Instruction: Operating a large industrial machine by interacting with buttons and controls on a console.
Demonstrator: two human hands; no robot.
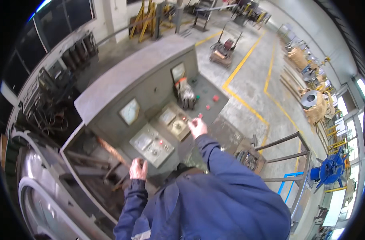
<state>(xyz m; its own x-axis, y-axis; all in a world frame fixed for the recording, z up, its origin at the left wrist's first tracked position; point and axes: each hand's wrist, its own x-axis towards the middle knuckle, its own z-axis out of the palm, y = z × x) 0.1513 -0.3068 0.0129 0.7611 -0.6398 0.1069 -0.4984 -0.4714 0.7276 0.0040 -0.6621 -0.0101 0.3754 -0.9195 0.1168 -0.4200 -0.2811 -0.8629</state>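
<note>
Holds left hand (138,169) loosely curled, right hand (197,129) half-curled, with any grip indiscernible, near rectangular, dial-faced control panels (151,145) on matte grey metal console (136,74).

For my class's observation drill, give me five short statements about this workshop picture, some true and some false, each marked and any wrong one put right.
1. The right hand is beside the right-hand one of two control boxes. True.
2. The left hand wears a thick glove. False: the left hand is bare, with its fingers curled.
3. A grey glove-like item with an orange edge lies on the console. True.
4. The person's sleeves are bright yellow. False: the sleeves are dark blue.
5. A yellow line is marked on the floor. True.
</note>
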